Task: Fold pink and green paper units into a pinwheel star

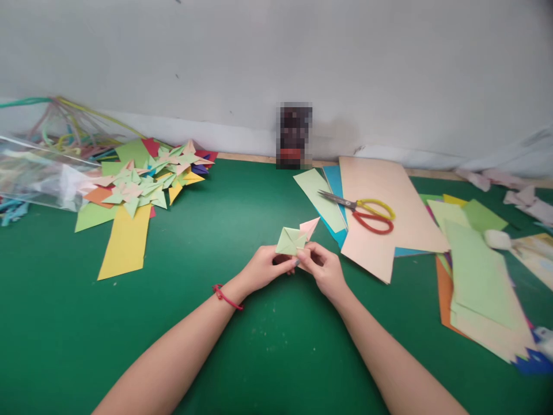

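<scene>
Currently | left hand (262,270) and right hand (325,272): fingers pinched on folded paper (290,240) between them | green tabletop (242,207) stretches beyond left hand to far edge | scissors (355,208) beyond right hand, blade mark illegible

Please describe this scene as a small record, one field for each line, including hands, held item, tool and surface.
left hand: holding the folded paper
right hand: holding the folded paper from the other side
held item: folded paper, light green and pink
tool: scissors, one yellow and one red handle, lying on paper sheets
left side: paper stars in a pile
surface: green table
worn: red bracelet, left wrist
</scene>
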The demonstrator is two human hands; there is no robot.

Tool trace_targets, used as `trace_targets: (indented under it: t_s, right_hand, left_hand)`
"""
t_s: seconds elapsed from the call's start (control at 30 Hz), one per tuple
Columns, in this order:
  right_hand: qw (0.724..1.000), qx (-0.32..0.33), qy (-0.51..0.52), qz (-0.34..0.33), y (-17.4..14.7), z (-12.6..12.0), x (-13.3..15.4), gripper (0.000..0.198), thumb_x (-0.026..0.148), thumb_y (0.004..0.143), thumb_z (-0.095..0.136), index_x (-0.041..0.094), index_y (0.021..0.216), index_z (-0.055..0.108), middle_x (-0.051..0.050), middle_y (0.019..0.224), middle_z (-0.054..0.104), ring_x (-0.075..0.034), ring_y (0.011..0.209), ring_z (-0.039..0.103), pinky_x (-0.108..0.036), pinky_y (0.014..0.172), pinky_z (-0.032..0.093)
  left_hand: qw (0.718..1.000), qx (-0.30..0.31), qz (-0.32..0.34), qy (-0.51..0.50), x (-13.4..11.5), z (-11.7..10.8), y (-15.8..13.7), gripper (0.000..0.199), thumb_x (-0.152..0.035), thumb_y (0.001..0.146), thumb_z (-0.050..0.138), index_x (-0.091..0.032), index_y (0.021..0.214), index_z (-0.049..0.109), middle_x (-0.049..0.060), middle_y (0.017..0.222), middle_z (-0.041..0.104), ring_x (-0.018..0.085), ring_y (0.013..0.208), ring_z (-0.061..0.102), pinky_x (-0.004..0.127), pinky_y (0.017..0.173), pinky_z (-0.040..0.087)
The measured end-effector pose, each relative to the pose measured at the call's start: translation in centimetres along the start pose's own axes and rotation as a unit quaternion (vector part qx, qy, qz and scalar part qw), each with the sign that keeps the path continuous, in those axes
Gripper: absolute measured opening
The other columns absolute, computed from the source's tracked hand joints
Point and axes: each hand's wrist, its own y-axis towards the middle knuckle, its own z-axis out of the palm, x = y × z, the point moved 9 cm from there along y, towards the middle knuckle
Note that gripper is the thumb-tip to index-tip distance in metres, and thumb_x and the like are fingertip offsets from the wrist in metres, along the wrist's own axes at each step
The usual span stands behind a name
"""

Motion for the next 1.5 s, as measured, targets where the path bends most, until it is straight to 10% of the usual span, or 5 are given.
trace_targets:
  t_s: [1.5]
  right_hand:
    - [0.999, 0.027, 0.046, 0.002, -0.1, 0.5, 0.0, 0.021, 0.035, 0.079, 0.059, 0.019, 0.067, 0.053, 0.001, 0.066, 0.055, -0.014, 0.059, 0.054, -0.027, 0.059, 0.045]
  left_hand:
    - [0.998, 0.038, 0.033, 0.049, -1.3, 0.6, -0.3, 0.023, -0.027, 0.085, 0.049, -0.014, 0.07, 0.062, 0.001, 0.065, 0.064, 0.011, 0.063, 0.058, 0.021, 0.065, 0.044]
